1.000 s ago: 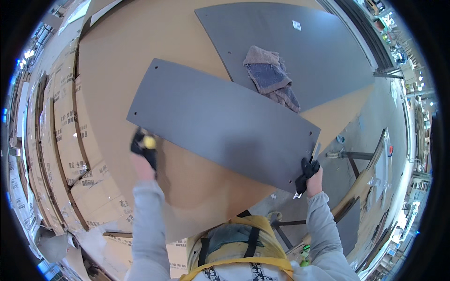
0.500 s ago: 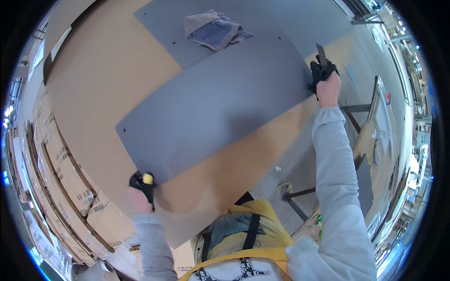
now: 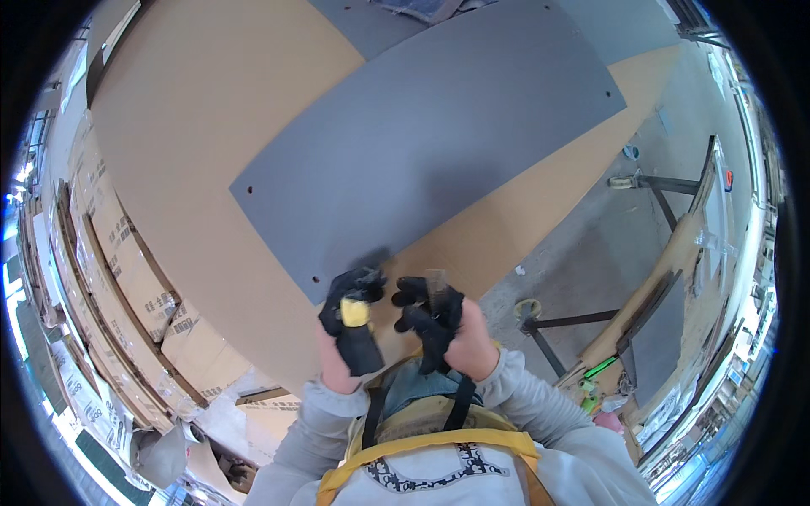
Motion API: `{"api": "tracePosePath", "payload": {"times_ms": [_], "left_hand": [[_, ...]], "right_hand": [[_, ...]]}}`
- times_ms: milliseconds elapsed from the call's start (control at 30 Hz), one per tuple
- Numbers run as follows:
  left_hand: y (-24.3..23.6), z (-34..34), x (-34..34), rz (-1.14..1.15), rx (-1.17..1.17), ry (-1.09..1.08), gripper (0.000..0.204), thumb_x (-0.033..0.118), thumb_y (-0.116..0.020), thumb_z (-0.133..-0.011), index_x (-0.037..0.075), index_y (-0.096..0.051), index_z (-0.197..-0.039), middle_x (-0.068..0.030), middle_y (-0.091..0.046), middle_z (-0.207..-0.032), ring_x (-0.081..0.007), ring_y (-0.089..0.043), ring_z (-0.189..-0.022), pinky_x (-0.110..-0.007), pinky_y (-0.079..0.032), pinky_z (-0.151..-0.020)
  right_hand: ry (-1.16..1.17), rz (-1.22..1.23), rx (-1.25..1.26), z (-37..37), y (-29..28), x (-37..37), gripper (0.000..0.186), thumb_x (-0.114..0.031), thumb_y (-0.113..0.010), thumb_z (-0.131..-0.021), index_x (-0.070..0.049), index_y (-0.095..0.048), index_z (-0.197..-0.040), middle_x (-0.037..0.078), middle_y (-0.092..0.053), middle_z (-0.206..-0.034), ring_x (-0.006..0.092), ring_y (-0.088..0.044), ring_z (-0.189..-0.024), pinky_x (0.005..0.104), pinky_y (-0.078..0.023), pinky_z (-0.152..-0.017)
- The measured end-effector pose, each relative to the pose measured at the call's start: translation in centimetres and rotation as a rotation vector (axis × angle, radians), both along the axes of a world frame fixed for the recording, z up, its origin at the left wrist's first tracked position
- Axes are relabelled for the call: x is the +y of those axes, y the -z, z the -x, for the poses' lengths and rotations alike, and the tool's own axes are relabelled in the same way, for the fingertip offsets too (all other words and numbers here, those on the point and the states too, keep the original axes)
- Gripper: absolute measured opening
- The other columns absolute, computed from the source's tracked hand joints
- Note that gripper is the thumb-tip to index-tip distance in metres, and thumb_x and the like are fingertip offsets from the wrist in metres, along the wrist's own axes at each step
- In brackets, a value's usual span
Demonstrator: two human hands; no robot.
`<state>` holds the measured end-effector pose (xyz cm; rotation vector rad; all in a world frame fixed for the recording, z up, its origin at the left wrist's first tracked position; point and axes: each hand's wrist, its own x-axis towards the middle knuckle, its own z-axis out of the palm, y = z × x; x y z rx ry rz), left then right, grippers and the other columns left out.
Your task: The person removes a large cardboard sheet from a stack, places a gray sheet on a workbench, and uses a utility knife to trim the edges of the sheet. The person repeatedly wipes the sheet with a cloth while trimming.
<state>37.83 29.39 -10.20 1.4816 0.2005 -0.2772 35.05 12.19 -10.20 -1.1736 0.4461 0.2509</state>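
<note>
A large grey panel (image 3: 422, 143) with small dark holes near its corners lies on brown cardboard (image 3: 186, 126). My left hand (image 3: 350, 320), in a black glove, is closed near the panel's near left corner. A small yellow block-like thing (image 3: 355, 312) shows in its grip; the rest of that thing is hidden. Close beside it on the right, my black-gloved right hand (image 3: 434, 325) has curled fingers around a thin, flat scraper-like blade (image 3: 436, 287), blurred by motion. Both hands are in front of my waist, apart from each other.
A crumpled grey-blue cloth (image 3: 422, 7) lies beyond the panel on another grey sheet (image 3: 607, 29). Cardboard cartons (image 3: 126, 261) are stacked at the left. To the right stand a metal leg frame (image 3: 582, 319) and a board with a dark sheet (image 3: 654, 341) against it.
Both hands have come in from the panel's two ends to the middle before my body, the right still holding the blade. The whole view has shifted, with the cloth now at the top edge.
</note>
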Motion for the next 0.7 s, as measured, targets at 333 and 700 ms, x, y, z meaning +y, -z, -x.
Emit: {"api": "tracePosePath", "payload": {"times_ms": [333,700], "left_hand": [[0.2,-0.2,5.9,0.028,0.157,-0.212,0.037,0.030,-0.055,-0.095,0.003,-0.057,-0.121,-0.0037,-0.062,-0.100,-0.0092,-0.054,-0.074,-0.022,-0.042,-0.060],[0.3,3.3,9.1,0.504,0.385,0.386,0.039,0.013,-0.056,-0.094,0.005,-0.042,-0.128,-0.0043,-0.051,-0.114,-0.0134,-0.048,-0.104,-0.028,-0.040,-0.090]], "right_hand": [[0.815,-0.071,0.252,0.3,1.8,5.6,0.036,-0.020,-0.046,-0.097,-0.003,-0.046,-0.130,0.009,-0.056,-0.113,0.0212,-0.057,-0.098,0.0320,-0.045,-0.084],[-0.332,0.648,-0.413,3.6,-1.3,10.2,0.061,-0.001,-0.070,-0.072,-0.002,-0.050,-0.131,0.019,-0.059,-0.107,0.0356,-0.059,-0.096,0.0367,-0.050,-0.085]]}}
